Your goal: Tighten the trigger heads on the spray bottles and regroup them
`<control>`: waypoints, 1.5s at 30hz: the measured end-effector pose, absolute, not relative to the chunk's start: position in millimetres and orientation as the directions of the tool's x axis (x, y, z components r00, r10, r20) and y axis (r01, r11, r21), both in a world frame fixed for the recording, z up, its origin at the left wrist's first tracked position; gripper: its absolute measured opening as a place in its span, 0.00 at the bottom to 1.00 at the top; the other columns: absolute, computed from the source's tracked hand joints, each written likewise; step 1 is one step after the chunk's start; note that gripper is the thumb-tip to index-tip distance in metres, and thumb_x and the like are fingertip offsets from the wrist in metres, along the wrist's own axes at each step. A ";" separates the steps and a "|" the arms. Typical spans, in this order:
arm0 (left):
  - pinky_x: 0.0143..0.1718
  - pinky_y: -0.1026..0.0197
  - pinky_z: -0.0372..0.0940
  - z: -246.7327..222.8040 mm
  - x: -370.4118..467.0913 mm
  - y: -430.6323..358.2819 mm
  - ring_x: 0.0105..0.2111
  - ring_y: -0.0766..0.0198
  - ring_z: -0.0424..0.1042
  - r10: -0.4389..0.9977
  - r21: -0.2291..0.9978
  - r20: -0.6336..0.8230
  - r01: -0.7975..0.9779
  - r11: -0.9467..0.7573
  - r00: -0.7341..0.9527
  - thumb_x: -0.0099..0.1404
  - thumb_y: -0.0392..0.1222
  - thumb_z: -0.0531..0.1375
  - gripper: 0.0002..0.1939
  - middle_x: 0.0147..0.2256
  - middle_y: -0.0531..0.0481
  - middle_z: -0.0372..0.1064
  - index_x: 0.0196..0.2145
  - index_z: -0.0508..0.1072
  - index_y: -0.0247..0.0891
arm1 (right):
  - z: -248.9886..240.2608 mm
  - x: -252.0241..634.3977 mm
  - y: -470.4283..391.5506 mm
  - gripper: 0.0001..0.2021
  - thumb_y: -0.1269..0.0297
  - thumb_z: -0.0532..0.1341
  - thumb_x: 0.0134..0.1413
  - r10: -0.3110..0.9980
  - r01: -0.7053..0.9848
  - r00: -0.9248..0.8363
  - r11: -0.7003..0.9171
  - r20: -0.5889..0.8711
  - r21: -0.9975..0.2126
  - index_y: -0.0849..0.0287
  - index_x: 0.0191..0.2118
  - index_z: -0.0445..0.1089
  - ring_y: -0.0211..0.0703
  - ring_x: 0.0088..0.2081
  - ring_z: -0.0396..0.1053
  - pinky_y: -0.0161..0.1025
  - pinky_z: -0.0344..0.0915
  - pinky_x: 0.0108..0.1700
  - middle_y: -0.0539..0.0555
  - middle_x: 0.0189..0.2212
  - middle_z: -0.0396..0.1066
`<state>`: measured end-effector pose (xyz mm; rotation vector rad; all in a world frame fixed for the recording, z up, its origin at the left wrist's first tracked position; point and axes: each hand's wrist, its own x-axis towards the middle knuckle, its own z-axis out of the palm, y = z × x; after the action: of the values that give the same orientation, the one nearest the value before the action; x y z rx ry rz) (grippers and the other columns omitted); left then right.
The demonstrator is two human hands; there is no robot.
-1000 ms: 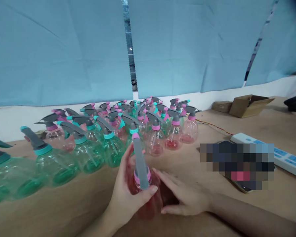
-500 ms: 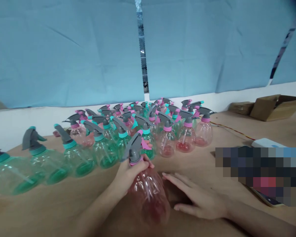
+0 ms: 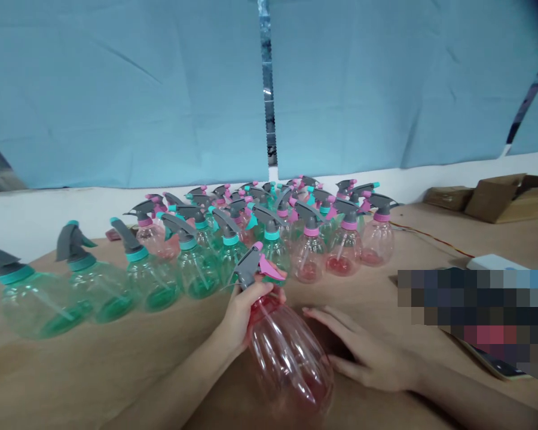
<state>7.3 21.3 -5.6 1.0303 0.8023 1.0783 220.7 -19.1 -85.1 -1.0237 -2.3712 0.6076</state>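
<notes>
A clear pink spray bottle (image 3: pixel 291 352) with a grey head and pink trigger is tilted in front of me, its base toward me. My left hand (image 3: pixel 251 307) is wrapped round its neck, just under the spray head. Beside the bottle's right side, my right hand (image 3: pixel 367 352) lies low over the table with its fingers spread. Its thumb is close to the bottle; whether they touch I cannot tell. A pink-collared bottle (image 3: pixel 309 257) and a green bottle (image 3: pixel 197 272) stand upright just beyond my left hand.
Several green and pink spray bottles (image 3: pixel 155 283) stand in rows across the wooden table (image 3: pixel 116 370). Open cardboard boxes (image 3: pixel 511 197) sit at the back right. Nearer on the right are a white box (image 3: pixel 497 263) with a thin cable and a phone (image 3: pixel 497 364), partly blurred out. A blue sheet (image 3: pixel 183 89) covers the wall.
The pink bottle has tilted further in my left hand, its base swinging right toward my right hand. My right hand stays spread. The view has shifted slightly.
</notes>
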 end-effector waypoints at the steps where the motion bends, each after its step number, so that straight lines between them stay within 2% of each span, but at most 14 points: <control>1: 0.27 0.64 0.58 -5.5 7.7 22.0 0.23 0.66 0.63 0.969 0.949 0.005 -0.308 0.074 0.249 0.46 0.39 0.60 0.08 0.21 0.52 0.65 0.27 0.70 0.34 | -84.3 220.4 -19.2 0.29 0.59 0.53 0.59 0.758 0.544 -0.601 0.620 0.252 -0.566 0.52 0.63 0.43 0.52 0.60 0.51 0.53 0.54 0.58 0.58 0.61 0.51; 4: 0.27 0.65 0.56 -6.5 7.9 24.5 0.23 0.68 0.60 0.989 0.960 0.058 -0.281 -0.017 0.139 0.45 0.38 0.60 0.06 0.21 0.54 0.62 0.24 0.69 0.34 | -82.9 219.9 -19.3 0.29 0.59 0.53 0.59 0.761 0.544 -0.598 0.616 0.252 -0.570 0.52 0.63 0.44 0.52 0.60 0.52 0.54 0.54 0.58 0.58 0.60 0.51; 7: 0.29 0.64 0.56 -6.8 7.5 25.0 0.26 0.66 0.61 0.994 0.962 -0.020 -0.269 0.049 0.107 0.44 0.38 0.61 0.09 0.24 0.52 0.63 0.26 0.70 0.33 | -81.6 219.4 -19.5 0.28 0.59 0.54 0.58 0.760 0.535 -0.602 0.611 0.245 -0.583 0.53 0.62 0.45 0.52 0.59 0.53 0.54 0.54 0.58 0.59 0.60 0.52; 10: 0.32 0.63 0.57 -6.3 7.6 23.7 0.29 0.65 0.63 0.991 0.958 -0.054 -0.275 0.086 0.122 0.42 0.38 0.62 0.12 0.28 0.51 0.65 0.28 0.71 0.33 | -80.0 218.9 -20.2 0.28 0.60 0.53 0.59 0.758 0.532 -0.610 0.609 0.233 -0.589 0.54 0.62 0.45 0.52 0.59 0.52 0.54 0.54 0.58 0.59 0.60 0.52; 16: 0.34 0.61 0.55 -7.6 6.6 24.6 0.29 0.63 0.60 0.987 0.987 0.058 -0.154 -0.035 0.148 0.45 0.40 0.60 0.07 0.26 0.52 0.62 0.24 0.67 0.36 | -81.1 220.5 -19.0 0.27 0.61 0.53 0.59 0.754 0.545 -0.622 0.611 0.211 -0.574 0.54 0.62 0.44 0.52 0.60 0.51 0.54 0.53 0.58 0.60 0.60 0.51; 21: 0.37 0.61 0.54 -8.0 6.3 29.0 0.31 0.62 0.61 0.964 0.988 0.132 -0.108 -0.109 0.232 0.46 0.40 0.58 0.05 0.26 0.52 0.62 0.23 0.66 0.36 | -82.8 222.4 -17.6 0.27 0.61 0.53 0.59 0.769 0.553 -0.598 0.601 0.227 -0.578 0.54 0.62 0.44 0.51 0.59 0.53 0.53 0.55 0.58 0.59 0.59 0.53; 27: 0.34 0.61 0.56 -3.1 7.6 27.6 0.29 0.63 0.61 0.986 0.992 0.113 -0.072 -0.104 0.124 0.45 0.41 0.59 0.07 0.26 0.52 0.62 0.25 0.68 0.37 | -85.5 223.2 -17.6 0.28 0.60 0.54 0.59 0.765 0.547 -0.600 0.606 0.235 -0.578 0.52 0.62 0.45 0.52 0.59 0.53 0.54 0.55 0.57 0.58 0.59 0.54; 35: 0.33 0.59 0.56 2.6 3.5 15.3 0.27 0.62 0.60 0.989 0.991 0.027 0.127 -0.045 0.142 0.46 0.44 0.60 0.09 0.22 0.54 0.58 0.19 0.64 0.39 | -85.8 221.6 -15.6 0.28 0.59 0.53 0.59 0.772 0.571 -0.593 0.605 0.231 -0.556 0.52 0.62 0.44 0.51 0.58 0.54 0.53 0.56 0.57 0.58 0.59 0.54; 38: 0.33 0.58 0.56 4.5 2.9 11.7 0.26 0.62 0.59 0.991 0.973 0.068 0.214 -0.092 0.117 0.46 0.44 0.60 0.10 0.20 0.54 0.57 0.17 0.62 0.40 | -85.3 224.2 -14.8 0.26 0.58 0.52 0.60 0.785 0.583 -0.581 0.586 0.217 -0.563 0.52 0.62 0.45 0.51 0.58 0.55 0.54 0.56 0.57 0.59 0.58 0.55; 41: 0.32 0.58 0.57 10.0 5.2 5.8 0.23 0.64 0.58 0.975 0.950 0.178 0.237 -0.205 0.130 0.47 0.41 0.60 0.09 0.19 0.55 0.55 0.17 0.61 0.40 | -83.9 226.5 -19.8 0.24 0.59 0.49 0.62 0.797 0.562 -0.564 0.564 0.219 -0.605 0.50 0.62 0.43 0.51 0.60 0.51 0.55 0.52 0.58 0.57 0.60 0.53; 43: 0.31 0.58 0.58 14.2 8.3 -0.5 0.21 0.65 0.57 0.963 0.939 0.210 0.240 -0.246 0.167 0.49 0.40 0.58 0.05 0.18 0.56 0.55 0.21 0.64 0.40 | -82.1 221.9 -28.0 0.28 0.57 0.49 0.61 0.777 0.485 -0.566 0.583 0.274 -0.651 0.50 0.63 0.38 0.52 0.61 0.48 0.56 0.49 0.59 0.57 0.62 0.48; 45: 0.30 0.58 0.60 16.8 12.3 -8.1 0.20 0.66 0.58 0.958 0.941 0.202 0.230 -0.248 0.205 0.49 0.39 0.58 0.05 0.19 0.56 0.57 0.27 0.66 0.41 | -79.5 209.8 -38.9 0.37 0.52 0.55 0.56 0.744 0.385 -0.566 0.619 0.354 -0.685 0.53 0.64 0.34 0.56 0.62 0.46 0.57 0.48 0.60 0.60 0.63 0.44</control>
<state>12.3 -8.1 16.8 1.6502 1.1370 1.1034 209.8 -38.9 -79.5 -0.8823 -2.2052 0.7315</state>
